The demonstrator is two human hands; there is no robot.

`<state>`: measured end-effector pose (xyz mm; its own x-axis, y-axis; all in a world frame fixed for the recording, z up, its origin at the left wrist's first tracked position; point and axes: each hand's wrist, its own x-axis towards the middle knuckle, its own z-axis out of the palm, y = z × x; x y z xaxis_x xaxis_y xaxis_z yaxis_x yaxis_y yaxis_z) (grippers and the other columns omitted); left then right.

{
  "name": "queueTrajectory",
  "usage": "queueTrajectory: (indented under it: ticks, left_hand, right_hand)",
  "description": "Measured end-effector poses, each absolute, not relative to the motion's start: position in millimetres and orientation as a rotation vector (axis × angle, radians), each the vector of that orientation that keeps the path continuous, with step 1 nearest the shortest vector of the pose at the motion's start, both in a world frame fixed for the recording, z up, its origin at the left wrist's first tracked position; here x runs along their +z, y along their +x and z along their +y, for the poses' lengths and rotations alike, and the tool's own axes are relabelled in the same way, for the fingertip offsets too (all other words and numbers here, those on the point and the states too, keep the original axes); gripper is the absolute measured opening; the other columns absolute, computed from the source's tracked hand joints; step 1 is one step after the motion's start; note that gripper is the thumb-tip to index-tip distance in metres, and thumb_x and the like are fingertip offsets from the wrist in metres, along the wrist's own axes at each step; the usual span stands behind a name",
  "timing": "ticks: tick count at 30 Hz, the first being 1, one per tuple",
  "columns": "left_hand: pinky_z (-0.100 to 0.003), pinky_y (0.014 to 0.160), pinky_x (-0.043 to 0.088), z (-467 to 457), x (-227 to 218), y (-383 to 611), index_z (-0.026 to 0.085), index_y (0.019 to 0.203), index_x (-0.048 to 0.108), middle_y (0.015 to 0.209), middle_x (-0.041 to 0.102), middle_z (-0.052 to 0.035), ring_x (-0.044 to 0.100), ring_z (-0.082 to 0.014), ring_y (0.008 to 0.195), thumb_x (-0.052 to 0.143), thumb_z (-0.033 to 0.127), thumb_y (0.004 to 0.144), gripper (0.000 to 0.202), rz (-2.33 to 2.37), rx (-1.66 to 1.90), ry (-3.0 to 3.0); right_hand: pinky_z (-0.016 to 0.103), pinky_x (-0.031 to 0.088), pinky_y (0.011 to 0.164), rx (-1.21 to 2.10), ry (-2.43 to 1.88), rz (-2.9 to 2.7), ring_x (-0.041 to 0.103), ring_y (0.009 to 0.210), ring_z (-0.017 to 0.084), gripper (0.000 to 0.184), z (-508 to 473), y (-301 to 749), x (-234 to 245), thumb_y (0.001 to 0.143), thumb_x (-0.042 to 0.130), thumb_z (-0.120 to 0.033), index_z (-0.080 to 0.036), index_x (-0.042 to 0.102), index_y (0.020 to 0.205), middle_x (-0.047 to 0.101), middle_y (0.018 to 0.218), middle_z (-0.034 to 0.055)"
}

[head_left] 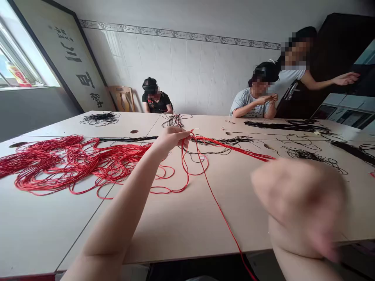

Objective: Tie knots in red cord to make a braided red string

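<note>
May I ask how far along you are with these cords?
Looks done: the black cords lie in long, straight bundles at far right. In hand: the left hand grips a bunch of red cords; the right hand is too blurred to read. Left: the big tangled red heap.

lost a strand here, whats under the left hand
Red cords run beneath the left hand over the pale tabletop, with a black cord bundle just beyond. The spot right under the palm is covered, so what lies there cannot be seen.

Black cord bundles (pixel 101 119), seated person (pixel 155 98), standing person (pixel 293 66), wooden chair (pixel 123 97), framed calligraphy (pixel 77 66), white tiled wall (pixel 187 74)
</note>
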<state>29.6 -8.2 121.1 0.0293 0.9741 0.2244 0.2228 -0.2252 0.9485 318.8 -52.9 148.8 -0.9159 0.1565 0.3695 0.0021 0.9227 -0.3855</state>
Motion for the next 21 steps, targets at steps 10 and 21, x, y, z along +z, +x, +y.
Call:
queueTrajectory:
  ticks: [10,21]
  left_hand:
    - [-0.028,0.066,0.045,-21.4,125.2,44.5,0.013,0.065,0.059,0.063,0.06,-0.0044,0.057,-0.012,0.062,0.06,0.035,0.079,0.026,1.192,1.088,1.749]
    - [-0.03,0.063,0.05,-7.2,114.1,43.7,0.014,0.074,0.056,0.073,0.061,-0.0022,0.059,-0.0104,0.055,0.06,0.034,0.079,0.022,1.236,1.101,1.529]
  right_hand:
    - [0.023,0.029,0.05,0.39,-0.859,-2.232,0.04,0.052,0.008,0.034,-10.6,225.9,111.4,0.087,0.046,-0.043,-0.016,0.057,0.069,0.051,0.059,-0.0007]
    - [0.023,0.024,0.048,0.424,-0.768,-2.609,0.032,0.05,0.006,0.026,-25.2,245.1,121.7,0.083,0.047,-0.029,-0.016,0.046,0.06,0.042,0.055,-0.004]
